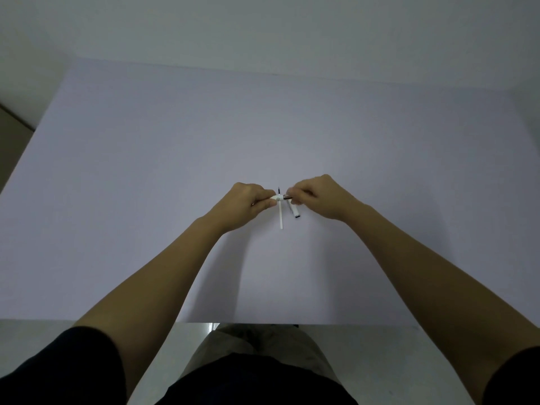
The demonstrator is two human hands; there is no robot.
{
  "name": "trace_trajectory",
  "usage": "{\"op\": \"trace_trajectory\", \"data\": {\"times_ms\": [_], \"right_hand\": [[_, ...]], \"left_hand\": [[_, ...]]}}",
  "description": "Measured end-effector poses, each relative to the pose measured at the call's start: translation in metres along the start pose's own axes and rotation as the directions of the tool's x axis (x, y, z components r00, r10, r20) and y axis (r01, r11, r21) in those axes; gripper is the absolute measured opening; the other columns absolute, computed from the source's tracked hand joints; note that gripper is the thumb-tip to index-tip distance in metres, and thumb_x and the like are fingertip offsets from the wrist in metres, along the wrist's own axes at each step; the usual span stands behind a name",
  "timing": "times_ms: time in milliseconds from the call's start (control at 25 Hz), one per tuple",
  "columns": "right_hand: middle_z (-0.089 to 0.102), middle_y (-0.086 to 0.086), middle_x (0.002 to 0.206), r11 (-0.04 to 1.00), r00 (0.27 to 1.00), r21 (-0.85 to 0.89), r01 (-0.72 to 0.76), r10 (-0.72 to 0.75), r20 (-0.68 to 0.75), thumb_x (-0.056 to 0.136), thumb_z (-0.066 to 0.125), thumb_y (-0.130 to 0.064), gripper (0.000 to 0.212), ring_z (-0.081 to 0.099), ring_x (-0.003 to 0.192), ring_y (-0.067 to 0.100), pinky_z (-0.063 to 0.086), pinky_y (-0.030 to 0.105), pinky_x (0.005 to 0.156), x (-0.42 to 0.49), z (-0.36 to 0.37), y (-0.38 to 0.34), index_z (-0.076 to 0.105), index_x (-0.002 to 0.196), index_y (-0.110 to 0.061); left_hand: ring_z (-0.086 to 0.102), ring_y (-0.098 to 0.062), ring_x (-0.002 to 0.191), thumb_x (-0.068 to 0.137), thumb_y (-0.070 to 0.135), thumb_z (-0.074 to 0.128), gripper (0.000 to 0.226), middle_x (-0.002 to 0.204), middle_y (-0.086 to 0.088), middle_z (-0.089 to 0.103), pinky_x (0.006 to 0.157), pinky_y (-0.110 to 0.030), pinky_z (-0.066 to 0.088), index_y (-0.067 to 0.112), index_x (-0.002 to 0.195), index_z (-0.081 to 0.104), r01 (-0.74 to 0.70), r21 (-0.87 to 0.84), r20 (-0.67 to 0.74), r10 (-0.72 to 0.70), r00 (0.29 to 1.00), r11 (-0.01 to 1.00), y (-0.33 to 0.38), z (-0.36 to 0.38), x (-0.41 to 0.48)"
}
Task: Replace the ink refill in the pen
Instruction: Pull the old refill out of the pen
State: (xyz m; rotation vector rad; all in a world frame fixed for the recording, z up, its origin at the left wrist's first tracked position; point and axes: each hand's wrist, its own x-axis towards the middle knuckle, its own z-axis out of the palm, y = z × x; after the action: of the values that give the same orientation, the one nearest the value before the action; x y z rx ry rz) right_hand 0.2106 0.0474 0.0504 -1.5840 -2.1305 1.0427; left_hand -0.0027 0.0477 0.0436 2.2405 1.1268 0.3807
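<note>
Both hands meet above the middle of the pale table (175, 171). My left hand (251, 203) is closed around a white pen part (276, 197), whose end pokes out toward the right. My right hand (315, 197) pinches a small dark, metallic piece (287, 197) that touches the white part's end. Below the hands a thin white refill (281, 217) lies on the table, pointing toward me, with a dark tip (279, 190) showing above the hands. Next to it lies a white pen cap or barrel piece (295, 213) with a dark end. Fingers hide most of the held parts.
The table's near edge (263, 322) runs just above my lap. A wall stands behind the far edge. A strip of floor shows at the far left.
</note>
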Motion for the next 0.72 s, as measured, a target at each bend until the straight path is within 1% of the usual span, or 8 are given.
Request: {"op": "trace_trajectory", "data": {"times_ms": [120,200,280,360,440,520,640,720], "right_hand": [[0.063,-0.011,0.073,0.996,0.995,0.019,0.088,-0.087,-0.039,0.081,0.069,-0.021,0.009,0.058,0.068,-0.003,0.044,0.009,0.065,0.0012,-0.0004,-0.0015,0.069,0.088,-0.014],[0.061,-0.010,0.080,0.989,0.988,0.066,0.130,-0.124,-0.091,0.078,0.072,-0.018,0.020,0.058,0.076,-0.003,0.047,0.008,0.073,0.0004,-0.0001,-0.0019,0.065,0.096,-0.016],[0.061,-0.013,0.078,0.995,0.996,0.089,0.038,-0.030,-0.089,0.082,0.067,-0.030,0.022,0.059,0.075,-0.005,0.049,0.014,0.072,0.0008,-0.0002,-0.0028,0.064,0.101,-0.020],[0.062,-0.015,0.070,0.999,0.999,0.032,-0.028,0.029,-0.031,0.087,0.058,-0.035,0.019,0.060,0.068,-0.001,0.047,0.019,0.065,0.0036,-0.0020,0.0000,0.069,0.092,-0.020],[0.063,-0.013,0.073,0.999,0.999,0.042,0.015,-0.013,-0.031,0.084,0.064,-0.028,0.011,0.059,0.069,-0.001,0.046,0.013,0.065,0.0033,-0.0020,0.0011,0.069,0.088,-0.018],[0.064,-0.012,0.084,0.989,0.997,0.143,0.033,-0.022,-0.074,0.079,0.071,-0.023,0.017,0.061,0.078,-0.003,0.048,0.011,0.073,0.0018,-0.0020,0.0018,0.065,0.095,-0.020],[0.067,-0.013,0.080,0.978,0.995,0.205,-0.048,0.066,-0.081,0.086,0.062,-0.029,0.009,0.063,0.073,-0.007,0.048,0.016,0.071,0.0010,-0.0008,0.0016,0.066,0.093,-0.025],[0.069,-0.008,0.078,0.979,0.994,0.200,-0.037,0.056,-0.093,0.087,0.061,-0.023,0.008,0.063,0.072,-0.004,0.048,0.017,0.073,0.0015,0.0000,0.0035,0.069,0.087,-0.022]], "left_hand": [[0.039,-0.019,0.058,0.094,0.026,0.049,0.026,0.060,-0.005,0.047,0.053,-0.021,0.025,0.005,0.085,0.063,-0.004,-0.006,-0.009,0.004,1.000,1.000,0.0001,0.0000,0.0006],[0.040,-0.019,0.058,0.094,0.025,0.050,0.025,0.060,-0.006,0.049,0.054,-0.016,0.029,0.006,0.087,0.065,-0.015,-0.020,-0.042,0.015,0.999,1.000,0.0012,-0.0007,0.0019],[0.042,-0.019,0.058,0.094,0.025,0.050,0.025,0.060,-0.009,0.051,0.054,-0.016,0.030,0.006,0.089,0.066,-0.020,-0.023,-0.057,0.019,0.998,1.000,0.0020,-0.0017,0.0029],[0.041,-0.019,0.058,0.094,0.025,0.050,0.025,0.060,-0.009,0.050,0.054,-0.022,0.026,0.006,0.087,0.065,-0.017,-0.016,-0.050,0.016,0.999,1.000,0.0013,-0.0016,0.0033],[0.039,-0.019,0.057,0.094,0.025,0.050,0.026,0.059,-0.008,0.047,0.054,-0.021,0.026,0.005,0.084,0.063,-0.008,-0.026,-0.051,0.006,0.999,1.000,0.0011,-0.0013,0.0030],[0.035,-0.017,0.055,0.095,0.024,0.050,0.025,0.057,-0.003,0.042,0.055,-0.016,0.031,0.007,0.080,0.060,0.001,-0.049,-0.071,-0.004,0.997,0.999,0.0019,-0.0022,0.0031],[0.033,-0.013,0.053,0.094,0.024,0.050,0.023,0.056,0.002,0.038,0.055,-0.014,0.031,0.010,0.078,0.059,-0.007,-0.053,-0.079,0.003,0.997,0.999,0.0026,-0.0035,0.0034],[0.034,-0.012,0.053,0.094,0.024,0.050,0.023,0.057,0.001,0.040,0.053,-0.015,0.029,0.009,0.079,0.059,-0.008,-0.043,-0.063,0.005,0.998,0.999,0.0020,-0.0028,0.0037]]}}
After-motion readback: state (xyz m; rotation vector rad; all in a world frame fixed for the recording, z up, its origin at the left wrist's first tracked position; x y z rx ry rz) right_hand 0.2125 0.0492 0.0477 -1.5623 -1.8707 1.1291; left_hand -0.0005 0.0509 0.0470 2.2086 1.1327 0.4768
